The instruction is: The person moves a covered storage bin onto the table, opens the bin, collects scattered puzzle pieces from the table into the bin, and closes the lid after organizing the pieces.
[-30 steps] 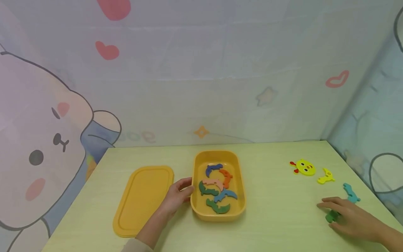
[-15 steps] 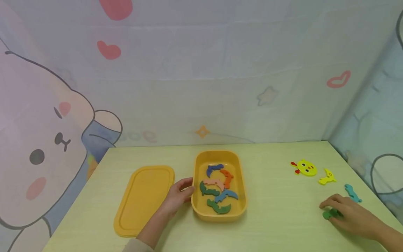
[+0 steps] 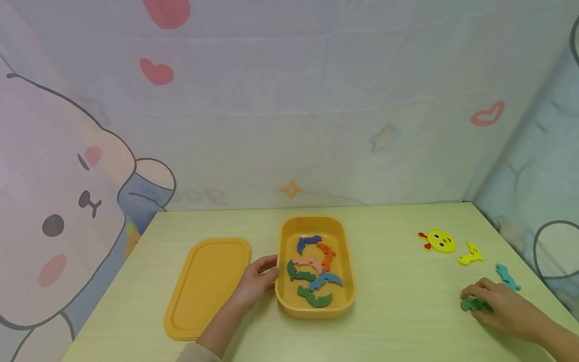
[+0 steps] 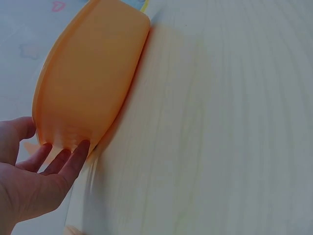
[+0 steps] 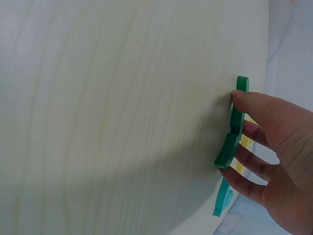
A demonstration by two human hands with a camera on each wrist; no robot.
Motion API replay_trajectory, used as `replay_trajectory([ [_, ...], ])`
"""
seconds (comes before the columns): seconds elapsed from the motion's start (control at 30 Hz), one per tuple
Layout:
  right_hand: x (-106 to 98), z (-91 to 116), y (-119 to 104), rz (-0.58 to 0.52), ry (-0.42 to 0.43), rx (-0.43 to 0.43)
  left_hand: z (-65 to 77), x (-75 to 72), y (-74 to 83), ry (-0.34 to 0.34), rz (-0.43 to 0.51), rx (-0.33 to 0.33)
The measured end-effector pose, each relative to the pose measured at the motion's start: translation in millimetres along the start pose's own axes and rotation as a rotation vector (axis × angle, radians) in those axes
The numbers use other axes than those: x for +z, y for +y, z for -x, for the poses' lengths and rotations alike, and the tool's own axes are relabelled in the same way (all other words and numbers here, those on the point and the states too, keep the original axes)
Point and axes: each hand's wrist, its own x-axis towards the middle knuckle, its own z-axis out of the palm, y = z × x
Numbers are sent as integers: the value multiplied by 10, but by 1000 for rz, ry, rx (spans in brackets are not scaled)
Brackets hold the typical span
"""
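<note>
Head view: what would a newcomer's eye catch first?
Probably the yellow-orange tray of colorful curved pieces mid-table, with the left hand touching its left side. Next, the big cartoon animal on the backdrop at far left. Then, at right, the right hand gripping a green piece, with a bright yellow face piece lying beyond it.

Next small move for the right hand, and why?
Probably bring the green piece to the near end of the teal piece and lay it there. The right hand pinches it between thumb and fingers close by, and the smiling yellow face, yellow curved piece and teal piece lie in a loose line it could extend.
</note>
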Motion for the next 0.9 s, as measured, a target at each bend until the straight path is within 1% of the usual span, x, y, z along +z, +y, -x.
replay_trajectory([
  [0.1, -2, 7, -2, 8, -16, 6, 4, 0, 1, -2, -1, -3],
  [0.23, 0, 16, -1, 12, -46, 35, -1, 0, -3, 2, -5, -10],
  [0.53, 22, -5, -16, 15, -29, 42, -33, -8, -25, 5, -7, -21],
  [0.63, 28, -9, -18, 18, -2, 21, -42, -10, -25, 10, -3, -32],
  [0.73, 37, -7, -9, 20, 20, 4, -40, -11, -19, 7, -8, -25],
  [0.9, 38, -7, 11, 9, -23, 12, -26, -8, -6, 3, -9, -18],
])
